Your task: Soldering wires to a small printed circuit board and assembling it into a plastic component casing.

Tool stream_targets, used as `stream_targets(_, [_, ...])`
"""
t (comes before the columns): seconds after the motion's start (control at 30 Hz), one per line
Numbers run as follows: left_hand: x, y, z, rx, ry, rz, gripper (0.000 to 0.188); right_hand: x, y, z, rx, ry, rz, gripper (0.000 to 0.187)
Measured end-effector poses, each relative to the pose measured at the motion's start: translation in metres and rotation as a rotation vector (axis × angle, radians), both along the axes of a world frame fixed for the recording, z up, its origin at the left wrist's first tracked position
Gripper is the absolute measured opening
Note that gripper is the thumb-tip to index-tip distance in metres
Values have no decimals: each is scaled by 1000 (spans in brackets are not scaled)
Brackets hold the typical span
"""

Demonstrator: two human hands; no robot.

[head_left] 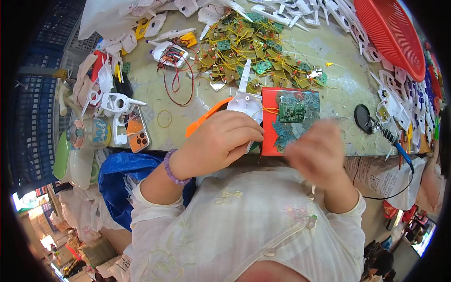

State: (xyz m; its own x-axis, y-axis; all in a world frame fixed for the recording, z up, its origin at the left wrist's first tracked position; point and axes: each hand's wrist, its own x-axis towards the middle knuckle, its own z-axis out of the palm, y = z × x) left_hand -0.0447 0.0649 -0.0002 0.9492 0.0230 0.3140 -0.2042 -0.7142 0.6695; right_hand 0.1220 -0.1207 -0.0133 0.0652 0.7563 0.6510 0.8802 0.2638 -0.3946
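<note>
My left hand (221, 141), with a purple bead bracelet at the wrist, is closed on the lower part of a white plastic shell (245, 104). The shell's narrow arm points away from me, and my fingers hide its near end. An orange plastic strip (206, 117) lies just left of it. Yellow wires run from the shell to a green circuit board (292, 112), which rests on a red and teal booklet (269, 134). My right hand (319, 152) hovers at the booklet's near right corner, smeared by motion; its fingers cannot be made out.
A heap of circuit boards with yellow wires (253, 51) covers the far middle. White shells (345, 21) and a red basket (392, 35) stand far right. At right lies a blue-handled soldering iron (400, 151) beside a round black piece (362, 116); a phone (137, 134) lies left.
</note>
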Motion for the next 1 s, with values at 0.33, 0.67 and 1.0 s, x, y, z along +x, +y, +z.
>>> stream_targets(0.33, [-8,-10,-15,-86,39,130,27,-41,14,-10,-40,-220,150,18])
stream_targets(0.67, [12,-24,-7,-114,-38,280,23,-29,23,5,-91,561,-176,17])
stream_targets(1.0, [22,-28,-15,-331,-41,326,14,-23,17,-6,-124,781,-227,25])
